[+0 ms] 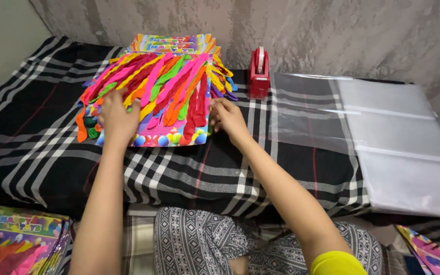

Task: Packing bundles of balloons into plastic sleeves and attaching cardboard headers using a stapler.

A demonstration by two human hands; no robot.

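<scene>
Rubbery, limp balloons in many colours are seen fanned across a printed card sheet on the checked blanket. The left hand is laid flat on them; the right hand is pinched at the card's right edge. Light, floppy and slippery, the load is best gripped by the stiffer card edges.

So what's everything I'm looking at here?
balloon card: one, multicoloured, middle of the cloth, long uninflated balloons in red, pink, yellow, green and orange laid across it
tape dispenser: one, red, right of the card
clear plastic bags: a stack, transparent, right side
checked cloth: one, black and white, underneath
packed balloon cards: a stack, multicoloured, bottom left
left hand: flat on the balloons
right hand: at the card's right edge
</scene>
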